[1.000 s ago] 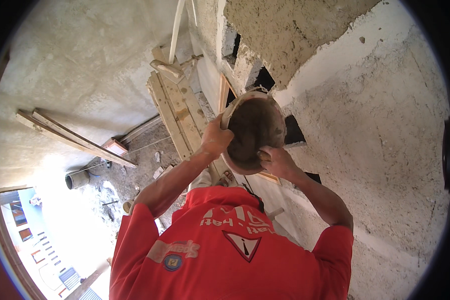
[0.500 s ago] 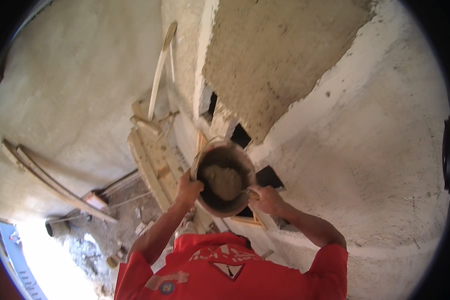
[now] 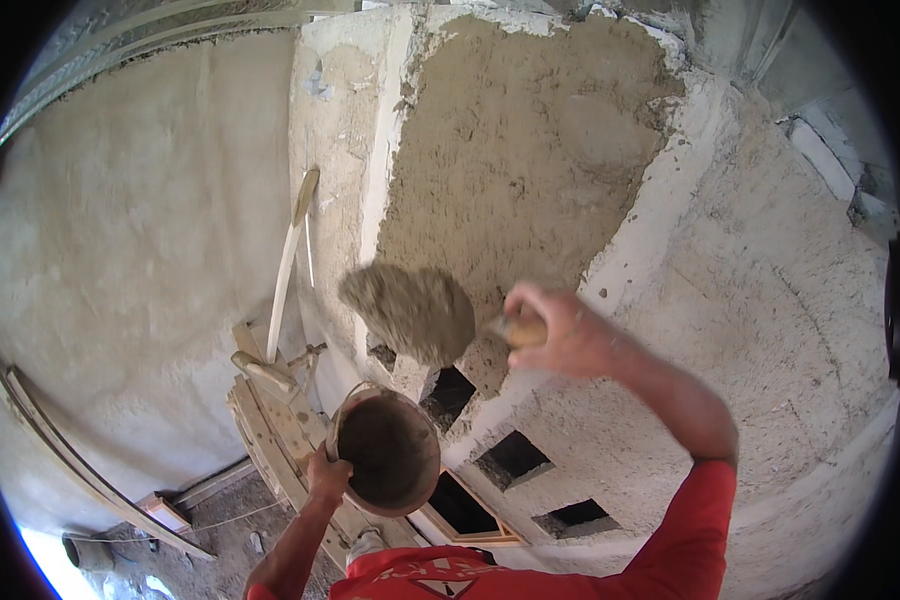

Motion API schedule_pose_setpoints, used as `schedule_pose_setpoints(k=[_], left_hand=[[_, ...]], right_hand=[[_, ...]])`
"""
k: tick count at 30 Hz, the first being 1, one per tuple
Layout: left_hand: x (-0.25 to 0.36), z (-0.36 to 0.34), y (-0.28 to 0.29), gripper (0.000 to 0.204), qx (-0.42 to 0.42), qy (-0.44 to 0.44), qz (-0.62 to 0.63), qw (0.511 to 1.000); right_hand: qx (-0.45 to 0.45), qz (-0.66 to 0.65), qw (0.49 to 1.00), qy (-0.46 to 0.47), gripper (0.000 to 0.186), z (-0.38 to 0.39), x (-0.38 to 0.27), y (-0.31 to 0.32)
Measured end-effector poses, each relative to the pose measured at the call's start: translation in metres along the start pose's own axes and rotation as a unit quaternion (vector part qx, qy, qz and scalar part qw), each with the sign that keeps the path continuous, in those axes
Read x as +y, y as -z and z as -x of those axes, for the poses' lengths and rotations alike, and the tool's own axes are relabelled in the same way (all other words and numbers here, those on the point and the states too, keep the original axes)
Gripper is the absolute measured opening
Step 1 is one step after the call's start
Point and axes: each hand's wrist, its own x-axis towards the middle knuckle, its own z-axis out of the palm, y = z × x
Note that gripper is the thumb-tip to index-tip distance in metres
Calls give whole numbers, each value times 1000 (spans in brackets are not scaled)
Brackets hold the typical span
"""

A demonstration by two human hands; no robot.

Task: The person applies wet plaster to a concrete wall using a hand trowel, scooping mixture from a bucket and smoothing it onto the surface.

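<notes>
My left hand [image 3: 328, 474] is closed on the rim side of a round bucket [image 3: 428, 440], tilted so its dark inside shows. Above and to the right, my right hand [image 3: 580, 338] grips the wooden handle of a trowel [image 3: 526, 332]. A large lump of wet grey-brown mortar [image 3: 410, 310] is at the trowel's front, blurred by motion; it hides the blade. Beyond it stands the wall with a patch of damp, rough plaster [image 3: 510, 160]. Whether the mortar touches the wall I cannot tell.
Square dark openings [image 3: 515, 460] run along the lower wall. Wooden scaffold planks [image 3: 270, 430] lie below at left, with a long wooden strip [image 3: 286, 270] leaning upright there. Two curved boards [image 3: 80, 450] rest against the left wall. A wood-framed opening [image 3: 460, 510] is beside the bucket.
My right hand has lifted from the bucket, up and to the right, bringing out a trowel load of mortar. The bucket and my left hand have shifted down and left in view.
</notes>
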Motion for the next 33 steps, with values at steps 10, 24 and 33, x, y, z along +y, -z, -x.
schedule_pose_setpoints(k=[10, 24, 33], left_hand=[[-8, 4, 28, 62, 10, 59, 3, 998], [-37, -16, 32, 58, -11, 63, -48, 997], [-34, -44, -6, 63, -92, 47, -51, 993]], right_hand=[[98, -150, 973, 144, 55, -35, -78, 136], [424, 49, 894, -136, 49, -54, 51, 200], [-66, 10, 997, -29, 41, -6, 108, -63]])
